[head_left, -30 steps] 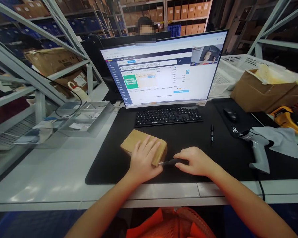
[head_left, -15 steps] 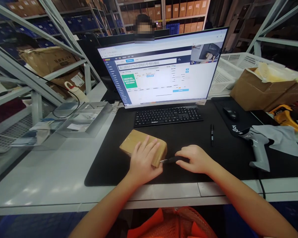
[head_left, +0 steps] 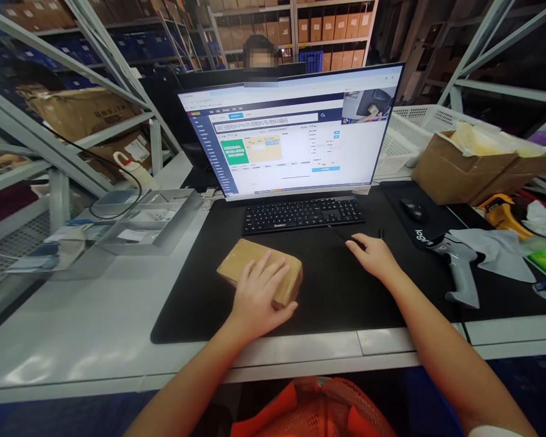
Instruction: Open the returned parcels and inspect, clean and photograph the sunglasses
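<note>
A small brown cardboard box [head_left: 234, 261], its surface shiny as if taped, lies at a slant on the black desk mat [head_left: 186, 309]. My left hand [head_left: 257, 294] grips it, fingers over the top and thumb against the near right end. Beyond the box on the right, my right hand [head_left: 368, 252] is closed on a slim black-handled knife [head_left: 339, 233], its tip pointing at the keyboard [head_left: 300, 215]. The knife is apart from the box, and most of its handle is hidden. A black marker [head_left: 381, 233] lies just behind my right hand, partly covered.
A monitor [head_left: 295, 139] stands behind the keyboard. To the right are a mouse [head_left: 413, 210], a barcode scanner [head_left: 461, 276] and an open carton [head_left: 446, 170]. Grey trays [head_left: 164, 233] with papers sit on the left. A person [head_left: 260, 54] is behind the monitor.
My right hand has drawn the knife away from the box's right end and moved it forward and right, towards the keyboard. My left hand stays on the box.
</note>
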Available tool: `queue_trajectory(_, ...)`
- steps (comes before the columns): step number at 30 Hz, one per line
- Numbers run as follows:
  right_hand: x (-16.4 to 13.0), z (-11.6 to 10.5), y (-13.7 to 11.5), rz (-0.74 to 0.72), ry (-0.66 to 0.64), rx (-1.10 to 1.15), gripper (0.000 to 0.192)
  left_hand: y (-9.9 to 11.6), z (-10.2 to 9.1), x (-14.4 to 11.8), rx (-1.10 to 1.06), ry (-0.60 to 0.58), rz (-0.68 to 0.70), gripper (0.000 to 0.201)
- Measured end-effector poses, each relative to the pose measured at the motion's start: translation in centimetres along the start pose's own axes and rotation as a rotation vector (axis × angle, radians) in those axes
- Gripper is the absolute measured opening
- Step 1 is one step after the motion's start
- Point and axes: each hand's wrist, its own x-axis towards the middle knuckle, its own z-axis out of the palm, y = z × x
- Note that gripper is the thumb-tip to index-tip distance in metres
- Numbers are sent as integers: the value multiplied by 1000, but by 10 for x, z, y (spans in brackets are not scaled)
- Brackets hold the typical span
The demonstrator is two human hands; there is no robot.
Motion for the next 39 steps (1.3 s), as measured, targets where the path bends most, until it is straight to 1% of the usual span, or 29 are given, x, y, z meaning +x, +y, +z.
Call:
queue_trajectory(2, 2, -2, 6, 36, 5, 20, 42, -13, -14, -2, -84, -84, 33, 63)
queue_trajectory(3, 2, -2, 7, 32, 2, 33, 42, -22, -21, -4, -119, -115, 15, 65)
queue_trajectory(5, 0, 1, 5, 9, -17, 48, 41, -45, -34, -9, -160, -153, -112, 68)
queue_trajectory(7, -2, 4, 1, -16, -45, 65, 40, -71, -41, -17, -196, -196, -293, 71)
queue_trajectory(9, -4, 8, -4, -35, -66, 82, 40, -90, -42, -25, -261, -241, -431, 75)
queue_trajectory(11, -6, 10, -8, -47, -71, 94, 41, -97, -38, -31, -280, -232, -507, 76)
queue_trajectory(13, -9, 9, -13, -64, -54, 127, 41, -89, -34, -34, -212, -187, -519, 71)
queue_trajectory(15, -14, 6, -22, -96, -11, 172, 40, -67, -30, -35, -93, -79, -468, 63)
queue_trajectory(16, -18, 2, -27, -118, 19, 188, 39, -53, -29, -36, -34, -10, -416, 59)
queue_trajectory(18, -29, -9, -43, -182, 81, 174, 37, -23, -26, -39, 43, 130, -270, 50)
queue_trajectory(20, -43, -23, -65, -275, 90, 97, 35, 4, -25, -43, 45, 165, -98, 39)
queue_trajectory(21, -51, -30, -77, -331, 58, 41, 35, 13, -25, -46, 37, 166, -42, 36)
queue_trajectory(22, -59, -37, -89, -382, -2, -22, 35, 20, -25, -49, 26, 161, -9, 33)
queue_trajectory(23, -67, -42, -101, -431, -69, -88, 35, 23, -26, -53, 16, 156, 0, 32)
queue_trajectory(25, -81, -46, -121, -511, -178, -219, 37, 23, -27, -61, 2, 146, -27, 30)
queue_trajectory(27, -91, -44, -136, -573, -221, -333, 37, 18, -28, -69, -7, 129, -48, 30)
queue_trajectory(30, -98, -35, -152, -636, -242, -452, 34, 13, -30, -76, -1, 94, -36, 30)
queue_trajectory(33, -97, -29, -167, -667, -250, -542, 32, 13, -31, -75, 16, 100, -27, 28)
queue_trajectory(36, -96, -25, -180, -662, -253, -614, 35, 14, -31, -73, 24, 109, -12, 29)
queue_trajectory(39, -97, -22, -188, -628, -248, -646, 35, 13, -30, -73, 10, 109, 1, 30)
